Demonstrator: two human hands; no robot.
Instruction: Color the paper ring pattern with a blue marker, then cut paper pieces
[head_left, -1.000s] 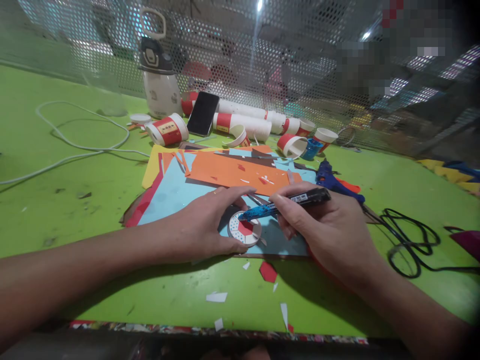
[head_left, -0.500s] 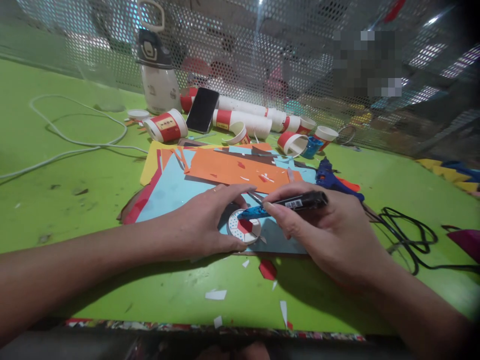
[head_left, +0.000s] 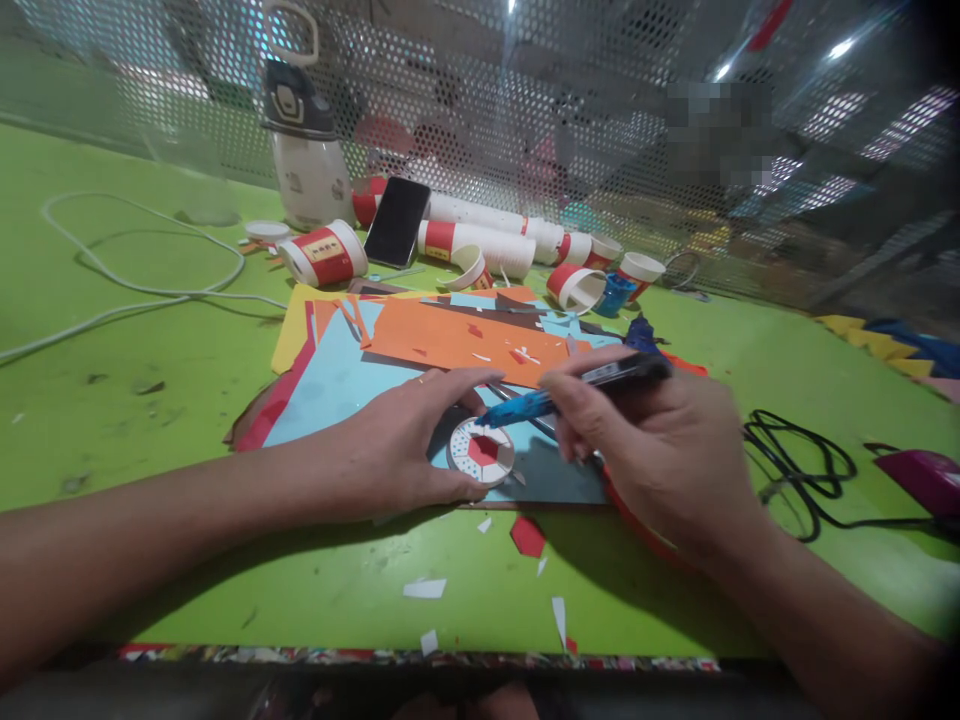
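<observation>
A small round white disc [head_left: 463,462] with a red hexagon at its centre and blue dots on its left part lies on light blue paper [head_left: 330,385]. My left hand [head_left: 405,440] grips the disc's rim from the left, thumb at the bottom edge and fingers at the top. In my right hand [head_left: 645,440] is a blue and black marker [head_left: 525,408], its blue end pointing at the disc's upper edge. Whether the tip touches the disc cannot be made out. Scissors [head_left: 536,415] lie partly hidden behind the marker.
Orange paper [head_left: 450,338] with scraps lies behind the disc. Farther back are a phone [head_left: 397,222], a bottle [head_left: 307,170] and several paper cups [head_left: 326,253]. A black cord [head_left: 806,460] lies right, a white cable [head_left: 150,300] left. A red hexagon [head_left: 527,537] lies in front.
The marker has shifted slightly and its tip is now nearer the disc's top edge, showing more of the red hexagon. The whole view has moved a little.
</observation>
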